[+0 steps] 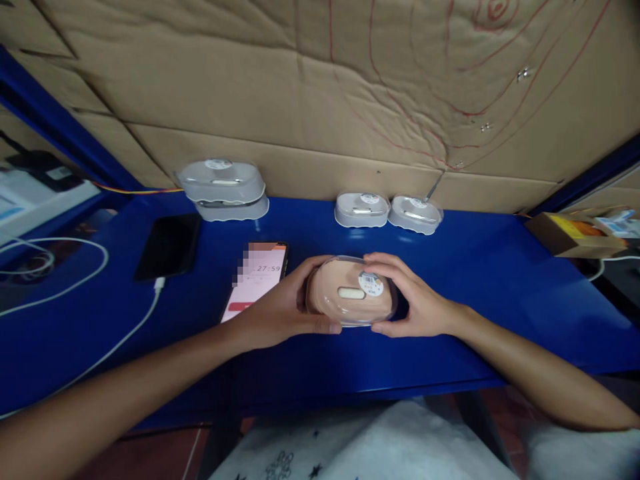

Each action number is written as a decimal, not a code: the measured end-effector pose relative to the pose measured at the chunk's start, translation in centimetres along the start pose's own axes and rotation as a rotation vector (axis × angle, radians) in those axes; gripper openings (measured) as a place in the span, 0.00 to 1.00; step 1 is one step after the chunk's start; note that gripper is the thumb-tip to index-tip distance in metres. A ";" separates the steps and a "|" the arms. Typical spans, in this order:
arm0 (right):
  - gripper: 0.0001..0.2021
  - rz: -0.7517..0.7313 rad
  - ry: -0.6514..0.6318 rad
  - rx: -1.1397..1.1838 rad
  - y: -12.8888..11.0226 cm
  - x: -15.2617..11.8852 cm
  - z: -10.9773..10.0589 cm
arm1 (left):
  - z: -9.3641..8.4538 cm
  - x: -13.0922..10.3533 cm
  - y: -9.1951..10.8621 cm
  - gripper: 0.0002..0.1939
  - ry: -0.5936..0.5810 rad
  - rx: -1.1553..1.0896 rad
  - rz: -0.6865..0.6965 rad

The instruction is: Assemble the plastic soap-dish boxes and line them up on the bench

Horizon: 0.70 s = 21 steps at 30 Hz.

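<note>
Between my two hands, over the blue table, is a beige oval box (333, 303) with a clear lid, a pale oblong piece on top and a round white label. My left hand (293, 303) wraps round its left end, thumb along the near edge. My right hand (415, 300) grips the right end, with fingers on the far side and thumb on the near side. Just left of the box, a phone (255, 287) showing a timer lies partly behind my left hand and forearm.
Grey lidded boxes stand along the cardboard wall: a stack of two (223, 183) at left, two single ones (361, 210) (416, 213) right of centre. A black phone (169, 247) with a white cable (127, 337) lies left. A cardboard box (573, 237) sits at the right.
</note>
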State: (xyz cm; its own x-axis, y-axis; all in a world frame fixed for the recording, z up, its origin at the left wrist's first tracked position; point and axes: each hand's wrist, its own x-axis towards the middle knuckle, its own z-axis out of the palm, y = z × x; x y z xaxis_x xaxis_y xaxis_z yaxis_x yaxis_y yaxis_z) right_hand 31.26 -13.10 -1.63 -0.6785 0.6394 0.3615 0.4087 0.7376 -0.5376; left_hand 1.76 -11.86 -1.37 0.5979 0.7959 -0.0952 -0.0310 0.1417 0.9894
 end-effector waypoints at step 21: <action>0.44 0.190 -0.270 -0.035 -0.1 -0.7 -4.9 | -0.2 -0.8 -1.6 0.39 0.015 0.633 0.289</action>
State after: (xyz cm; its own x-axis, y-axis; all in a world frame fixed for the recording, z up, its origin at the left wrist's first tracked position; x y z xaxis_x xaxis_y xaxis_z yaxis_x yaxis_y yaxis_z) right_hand 34.72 -12.57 1.90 -0.7236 0.6890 0.0404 0.5606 0.6209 -0.5479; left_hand 1.20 -12.59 -2.88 0.6250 0.7586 0.1844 0.2886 -0.4440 0.8482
